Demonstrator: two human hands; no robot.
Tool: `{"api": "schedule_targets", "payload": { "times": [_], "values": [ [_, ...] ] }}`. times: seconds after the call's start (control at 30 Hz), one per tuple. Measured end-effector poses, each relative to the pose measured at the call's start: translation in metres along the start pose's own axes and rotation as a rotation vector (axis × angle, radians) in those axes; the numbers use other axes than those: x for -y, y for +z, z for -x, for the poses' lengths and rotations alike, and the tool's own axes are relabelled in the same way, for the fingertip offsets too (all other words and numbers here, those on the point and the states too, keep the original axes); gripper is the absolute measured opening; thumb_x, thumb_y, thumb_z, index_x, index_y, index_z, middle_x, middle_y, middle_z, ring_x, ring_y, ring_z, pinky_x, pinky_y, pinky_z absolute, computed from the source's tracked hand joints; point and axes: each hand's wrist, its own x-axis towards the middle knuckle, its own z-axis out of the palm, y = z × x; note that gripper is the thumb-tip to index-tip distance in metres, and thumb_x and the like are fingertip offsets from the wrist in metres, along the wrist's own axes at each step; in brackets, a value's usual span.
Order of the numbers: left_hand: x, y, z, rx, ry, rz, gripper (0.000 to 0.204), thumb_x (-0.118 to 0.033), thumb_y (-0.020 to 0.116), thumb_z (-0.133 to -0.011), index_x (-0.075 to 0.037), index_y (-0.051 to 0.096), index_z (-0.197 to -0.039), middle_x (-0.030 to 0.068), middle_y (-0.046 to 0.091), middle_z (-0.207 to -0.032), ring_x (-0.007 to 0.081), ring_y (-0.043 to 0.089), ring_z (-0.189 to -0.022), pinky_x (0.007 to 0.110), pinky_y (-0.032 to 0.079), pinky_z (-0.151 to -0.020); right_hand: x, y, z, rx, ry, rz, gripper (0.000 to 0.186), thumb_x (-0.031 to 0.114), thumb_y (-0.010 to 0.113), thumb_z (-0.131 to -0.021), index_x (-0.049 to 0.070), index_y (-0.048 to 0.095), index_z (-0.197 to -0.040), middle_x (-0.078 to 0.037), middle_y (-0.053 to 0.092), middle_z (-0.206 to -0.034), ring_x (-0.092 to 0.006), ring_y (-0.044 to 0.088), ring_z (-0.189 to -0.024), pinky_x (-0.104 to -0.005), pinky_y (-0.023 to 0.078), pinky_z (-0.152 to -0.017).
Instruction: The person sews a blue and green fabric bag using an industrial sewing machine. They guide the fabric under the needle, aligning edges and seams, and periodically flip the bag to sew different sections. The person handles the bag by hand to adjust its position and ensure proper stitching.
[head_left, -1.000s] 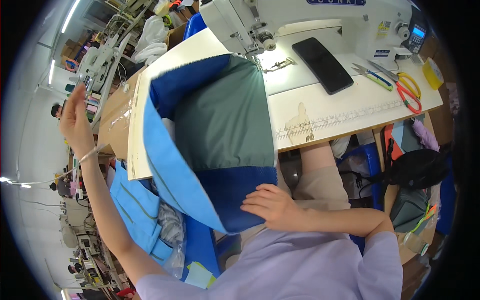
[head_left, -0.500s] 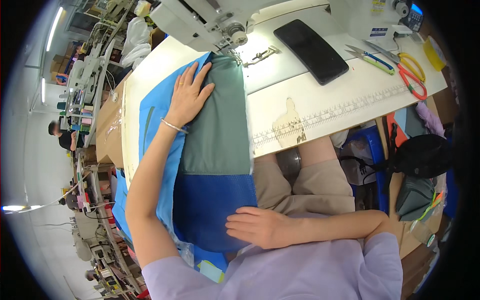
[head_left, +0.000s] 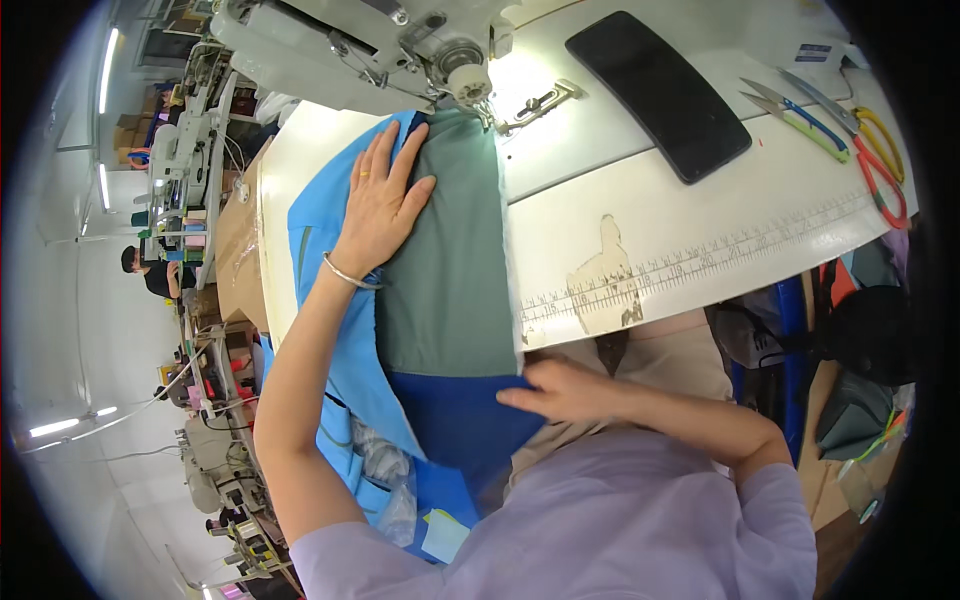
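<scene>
A fabric panel, green above and dark blue below, runs from the sewing machine's presser foot down over the table's front edge. Bright blue fabric lies along its left side. My left hand, with a ring and a bracelet, rests flat on the panel near the needle area, fingers stretched out. At the panel's right edge, near the green and blue seam, my right hand holds the cloth, its thumb over the dark blue part; some fingertips are hidden.
A black phone lies right of the sewing machine head. Farther right are snips and red-and-yellow-handled scissors. A ruler strip runs along the table front. Clear plastic hangs below. Another person is far left.
My right hand has moved up from the lower dark blue part to the panel's right edge by the seam. The lower cloth has folded and shifted. My left hand stays on the panel.
</scene>
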Motion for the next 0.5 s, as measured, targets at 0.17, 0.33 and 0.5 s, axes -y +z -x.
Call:
{"api": "schedule_targets", "payload": {
  "times": [0.17, 0.33, 0.5],
  "values": [
    [-0.029, -0.045, -0.012, 0.069, -0.017, -0.006, 0.052, -0.028, 0.065, -0.098, -0.011, 0.056, -0.146, 0.0244, 0.05, -0.149, 0.0448, 0.048, -0.136, 0.051, 0.039, -0.114, 0.034, 0.028, 0.03, -0.16, -0.038, -0.093, 0.061, 0.039, 0.081, -0.09, -0.005, 0.054, -0.057, -0.019, 0.051, -0.049, -0.0139, 0.049, -0.046, -0.0409, 0.041, -0.046],
    [-0.108, -0.058, -0.003, -0.109, 0.283, -0.068, 0.041, -0.003, 0.073, -0.086, -0.009, 0.07, -0.126, 0.0141, 0.066, -0.132, 0.0378, 0.06, -0.125, 0.046, 0.05, -0.104, 0.066, 0.026, 0.037, -0.098, 0.091, -0.274, 0.034, 0.028, 0.082, -0.091, -0.004, 0.071, -0.087, -0.008, 0.07, -0.072, -0.0086, 0.061, -0.063, -0.0304, 0.05, -0.057],
    [-0.108, -0.036, 0.007, -0.082, 0.259, 0.106, 0.043, 0.008, 0.068, -0.081, -0.008, 0.073, -0.12, 0.0101, 0.068, -0.128, 0.0354, 0.063, -0.122, 0.043, 0.053, -0.099, 0.056, 0.042, 0.033, -0.289, -0.036, -0.369, 0.045, 0.035, 0.077, -0.094, -0.005, 0.067, -0.076, -0.01, 0.064, -0.06, -0.0106, 0.053, -0.053, -0.0356, 0.044, -0.051]
  ]
}}
